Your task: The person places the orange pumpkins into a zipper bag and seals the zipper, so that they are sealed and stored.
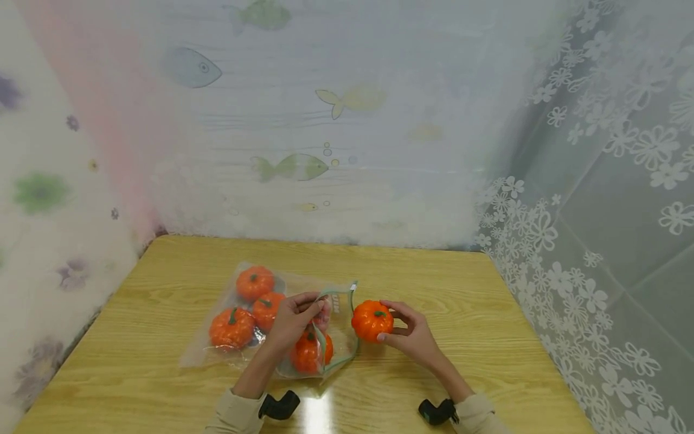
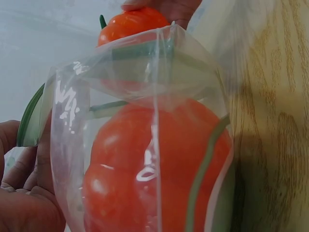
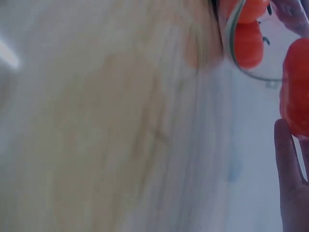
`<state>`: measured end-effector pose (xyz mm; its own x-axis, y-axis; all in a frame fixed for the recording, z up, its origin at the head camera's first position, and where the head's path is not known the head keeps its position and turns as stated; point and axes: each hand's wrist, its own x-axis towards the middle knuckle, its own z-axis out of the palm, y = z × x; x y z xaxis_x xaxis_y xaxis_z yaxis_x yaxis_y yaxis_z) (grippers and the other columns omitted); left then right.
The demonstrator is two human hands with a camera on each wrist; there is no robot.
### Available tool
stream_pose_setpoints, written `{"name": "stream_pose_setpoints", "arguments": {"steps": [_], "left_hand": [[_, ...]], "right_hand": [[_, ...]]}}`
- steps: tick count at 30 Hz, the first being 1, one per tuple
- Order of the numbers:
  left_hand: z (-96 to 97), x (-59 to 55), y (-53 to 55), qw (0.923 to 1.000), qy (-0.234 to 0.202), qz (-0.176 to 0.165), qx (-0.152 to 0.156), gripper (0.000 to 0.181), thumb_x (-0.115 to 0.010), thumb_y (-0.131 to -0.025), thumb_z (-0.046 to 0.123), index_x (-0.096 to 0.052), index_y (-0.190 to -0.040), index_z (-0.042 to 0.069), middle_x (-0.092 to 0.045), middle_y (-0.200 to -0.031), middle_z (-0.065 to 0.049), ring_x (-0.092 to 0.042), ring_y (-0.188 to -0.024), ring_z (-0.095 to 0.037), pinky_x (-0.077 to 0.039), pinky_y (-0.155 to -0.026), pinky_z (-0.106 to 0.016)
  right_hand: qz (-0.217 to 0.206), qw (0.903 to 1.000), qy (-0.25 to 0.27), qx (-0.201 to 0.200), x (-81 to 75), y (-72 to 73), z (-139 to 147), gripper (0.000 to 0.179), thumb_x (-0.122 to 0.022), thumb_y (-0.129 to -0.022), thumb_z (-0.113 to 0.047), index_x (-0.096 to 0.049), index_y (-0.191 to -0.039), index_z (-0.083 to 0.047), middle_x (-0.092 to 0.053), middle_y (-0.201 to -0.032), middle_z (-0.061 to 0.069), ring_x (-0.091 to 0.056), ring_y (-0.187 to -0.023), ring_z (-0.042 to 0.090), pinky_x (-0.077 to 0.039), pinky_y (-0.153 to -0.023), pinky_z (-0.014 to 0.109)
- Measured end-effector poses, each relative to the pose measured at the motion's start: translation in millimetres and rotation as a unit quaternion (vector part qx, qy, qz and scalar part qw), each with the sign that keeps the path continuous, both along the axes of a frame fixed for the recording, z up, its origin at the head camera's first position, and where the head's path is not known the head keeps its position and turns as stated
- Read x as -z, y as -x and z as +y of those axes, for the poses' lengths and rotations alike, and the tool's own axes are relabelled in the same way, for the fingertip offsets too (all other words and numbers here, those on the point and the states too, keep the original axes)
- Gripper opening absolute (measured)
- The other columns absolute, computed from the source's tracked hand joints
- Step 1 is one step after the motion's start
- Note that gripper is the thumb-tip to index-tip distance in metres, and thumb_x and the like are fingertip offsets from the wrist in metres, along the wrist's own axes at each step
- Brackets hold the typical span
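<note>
A clear zip bag (image 1: 341, 337) with a green-edged mouth lies on the table, its opening facing right. Several orange toy pumpkins with green stems are inside, one pumpkin (image 1: 306, 354) close to the mouth. My left hand (image 1: 295, 316) pinches the bag's upper edge and lifts it, so the mouth gapes. Right beside the opening, my right hand (image 1: 414, 337) grips another orange pumpkin (image 1: 372, 321) between thumb and fingers. In the left wrist view that held pumpkin (image 2: 133, 24) shows beyond the bag's rim. The right wrist view catches it only partly, at the right edge.
The wooden table (image 1: 461, 289) extends around the bag. Three pumpkins sit deep in the bag's left part, such as this pumpkin (image 1: 232, 328). A patterned curtain (image 1: 325, 199) with fish hangs behind the table. Black wrist mounts (image 1: 279, 405) are strapped at both cuffs.
</note>
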<state>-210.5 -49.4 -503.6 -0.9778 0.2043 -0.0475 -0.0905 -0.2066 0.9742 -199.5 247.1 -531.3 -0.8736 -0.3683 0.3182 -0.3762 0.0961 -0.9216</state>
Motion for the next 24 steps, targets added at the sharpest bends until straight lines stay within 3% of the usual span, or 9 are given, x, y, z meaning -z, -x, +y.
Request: {"name": "stream_pose_setpoints", "arguments": {"steps": [5,14,24], "left_hand": [[-0.5,0.7,1.9,1.0,-0.001,0.001,0.004,0.033,-0.061,-0.103,0.007,-0.06,-0.13,-0.011,-0.074,-0.092,-0.002,-0.069,-0.075,-0.007,-0.053,-0.057,-0.016],[-0.1,2.5,4.2,0.9999,-0.01,0.009,-0.004,0.031,-0.061,-0.102,0.004,-0.061,-0.128,-0.013,-0.074,-0.092,-0.001,-0.066,-0.071,-0.006,-0.051,-0.056,-0.015],[-1.8,3.8,4.7,0.9993,-0.025,0.017,0.021,0.031,-0.061,-0.103,0.01,-0.062,-0.126,-0.011,-0.073,-0.091,-0.003,-0.068,-0.07,-0.011,-0.059,-0.061,-0.022]], "right_hand": [[-0.018,0.9989,-0.017,-0.039,0.2,-5.7,-14,0.059,-0.079,-0.087,0.0,-0.057,-0.141,-0.001,-0.055,-0.14,0.022,-0.063,-0.114,0.012,-0.062,-0.087,0.036],[-0.057,0.9933,-0.055,-0.084,-1.2,-14.4,-40,0.058,-0.082,-0.087,-0.008,-0.059,-0.14,-0.006,-0.058,-0.137,0.02,-0.062,-0.114,0.02,-0.062,-0.086,0.038],[-0.078,0.9936,-0.069,-0.044,-4.1,-18.9,-67,0.061,-0.084,-0.086,-0.011,-0.059,-0.142,-0.013,-0.057,-0.141,0.014,-0.063,-0.12,0.027,-0.061,-0.089,0.036]]}}
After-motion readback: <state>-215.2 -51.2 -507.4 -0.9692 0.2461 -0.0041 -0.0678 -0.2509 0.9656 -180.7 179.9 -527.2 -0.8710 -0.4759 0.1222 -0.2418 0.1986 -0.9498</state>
